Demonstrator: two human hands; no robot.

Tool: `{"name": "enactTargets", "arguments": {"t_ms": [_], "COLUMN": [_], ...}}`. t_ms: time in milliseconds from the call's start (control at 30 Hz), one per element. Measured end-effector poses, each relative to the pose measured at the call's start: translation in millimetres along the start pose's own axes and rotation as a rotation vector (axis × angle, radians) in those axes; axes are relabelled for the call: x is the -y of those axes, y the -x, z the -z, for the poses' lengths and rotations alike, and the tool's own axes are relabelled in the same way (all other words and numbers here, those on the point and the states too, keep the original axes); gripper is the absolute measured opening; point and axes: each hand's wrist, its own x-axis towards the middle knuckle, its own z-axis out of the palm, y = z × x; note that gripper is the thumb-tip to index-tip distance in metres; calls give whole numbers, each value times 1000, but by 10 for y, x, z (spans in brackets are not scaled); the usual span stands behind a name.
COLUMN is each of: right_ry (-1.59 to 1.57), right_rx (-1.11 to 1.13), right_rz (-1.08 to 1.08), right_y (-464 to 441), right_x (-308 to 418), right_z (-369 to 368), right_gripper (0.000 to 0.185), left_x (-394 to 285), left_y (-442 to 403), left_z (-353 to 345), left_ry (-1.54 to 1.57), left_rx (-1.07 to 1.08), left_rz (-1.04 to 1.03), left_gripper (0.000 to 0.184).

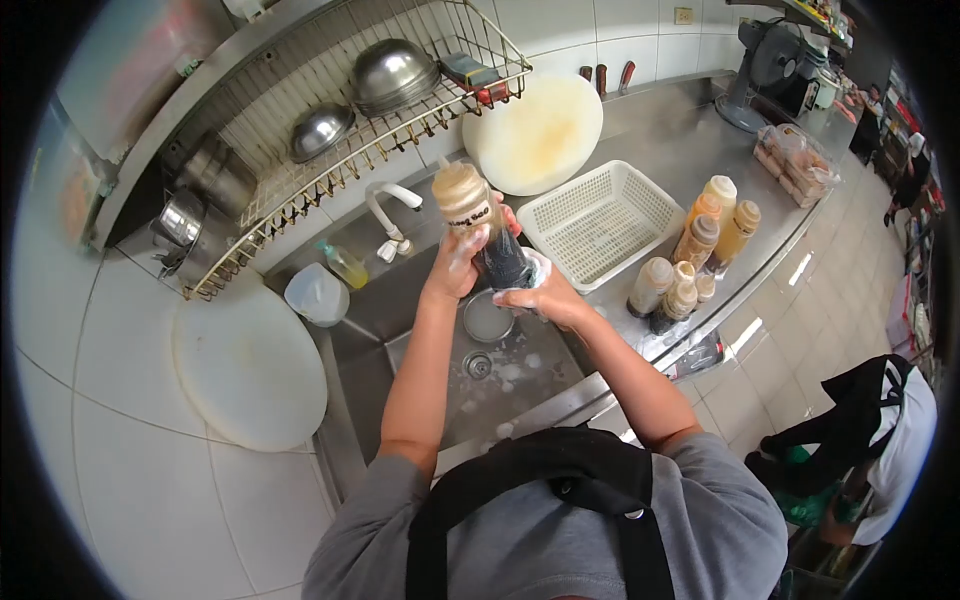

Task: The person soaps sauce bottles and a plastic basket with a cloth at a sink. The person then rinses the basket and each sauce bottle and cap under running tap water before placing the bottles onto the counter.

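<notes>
Over the sink [540, 345], my left hand [460, 262] is wrapped round the middle of a squeeze bottle [500, 262]. The bottle is tilted, has a pale brownish cap and upper part with black handwriting, and looks dark below. My right hand [550, 295] grips the bottle near its base, with white suds on the fingers. Whether a sponge is under those fingers I cannot tell. Below the hands, a round bowl [488, 318] of cloudy liquid sits in the sink by the drain [478, 365]. Suds are scattered over the sink floor.
Right of the sink are a white plastic basket [603, 225] and several squeeze bottles [697, 238]. A faucet [392, 215], soap bottle [345, 265] and white container [317, 295] stand behind it. Above hangs a wire rack [370, 140] with metal bowls. Another person [880, 440] is at right.
</notes>
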Motion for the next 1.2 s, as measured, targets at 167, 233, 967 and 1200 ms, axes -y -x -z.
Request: {"name": "enactTargets", "arguments": {"t_ms": [167,233,967,1200], "right_ry": [538,834,864,1176], "right_rx": [-228,-302,-860,-988], "right_rz": [-16,-156,12,-399], "right_y": [99,192,1607,1451], "right_x": [112,153,-1195,-1463], "right_z": [96,106,844,961], "right_gripper": [65,68,73,81], "left_x": [158,195,1915,2557], "left_y": [-107,-136,-213,-106], "left_z": [-206,-287,-79,498], "left_ry": [-215,-239,-721,-765], "left_rx": [-611,-710,-825,-950], "left_rz": [-111,-108,331,781], "left_gripper": [44,43,94,86]}}
